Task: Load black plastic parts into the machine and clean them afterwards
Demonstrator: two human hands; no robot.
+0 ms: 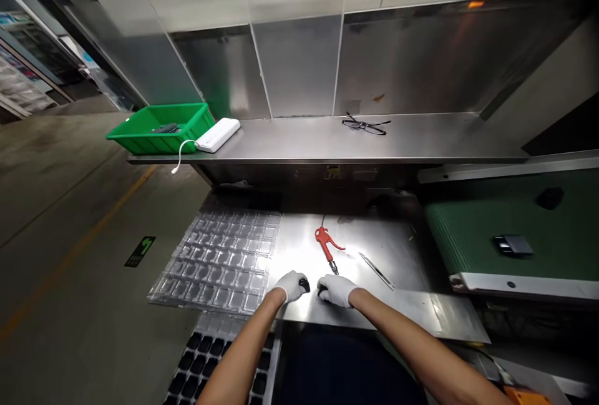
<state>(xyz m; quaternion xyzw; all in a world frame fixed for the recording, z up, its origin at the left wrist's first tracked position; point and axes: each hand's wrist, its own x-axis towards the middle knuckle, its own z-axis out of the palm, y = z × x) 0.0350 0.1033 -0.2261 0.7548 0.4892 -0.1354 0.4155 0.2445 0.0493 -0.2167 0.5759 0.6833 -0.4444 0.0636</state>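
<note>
My left hand (290,286), in a white glove, is closed on a small black part (306,284) near the front edge of the metal table. Just to its right, my right hand (337,291), also gloved in white, grips another dark part (322,290), mostly hidden by the fingers. A narrow gap separates the two hands. Beyond the right hand lies a red air blow gun (324,241), its nozzle pointing toward me. Metal tweezers (377,271) rest on the table to the right of it.
Clear plastic trays (219,255) lie at left; below them, another tray (199,358) holds several black parts. A green conveyor belt (472,224) at right carries a dark part (513,245). The shelf (290,140) holds a green bin (159,143), white power bank (218,135) and glasses (367,125).
</note>
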